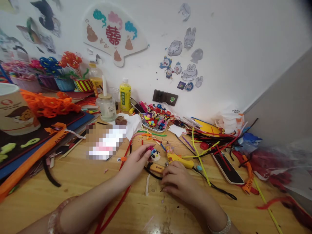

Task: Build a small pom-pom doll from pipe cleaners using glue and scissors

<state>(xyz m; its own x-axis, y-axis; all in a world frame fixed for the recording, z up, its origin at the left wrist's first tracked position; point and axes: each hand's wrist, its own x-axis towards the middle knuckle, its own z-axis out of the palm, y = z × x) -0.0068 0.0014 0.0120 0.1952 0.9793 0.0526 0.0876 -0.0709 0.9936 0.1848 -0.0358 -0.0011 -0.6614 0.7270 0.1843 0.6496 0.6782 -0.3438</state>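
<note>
Left hand (pixel 137 162): your fingers are drawn together at the pink and blue top of a small figurine (pixel 155 156), thumb and forefinger closed on its left edge, white lower part showing. Figurine sits mid-worktop (pixel 80 188), in front of the tray (pixel 159 131) of bright little figures (pixel 156 113). Right hand (pixel 179 180): your fingers are loosely bent, tips turned in toward the left hand, just beside an orange block (pixel 156 167); whether they pinch anything small, cannot tell. Yellow glue gun (pixel 182 161) lies just beyond your right knuckles, nozzle end pointing away from you. A pale strip (pixel 147 184) lies between your two hands, nearer you than the block. Red strips (pixel 113 213) pass under your left forearm. Yellow strips (pixel 201 159) cross right of the gun.
</note>
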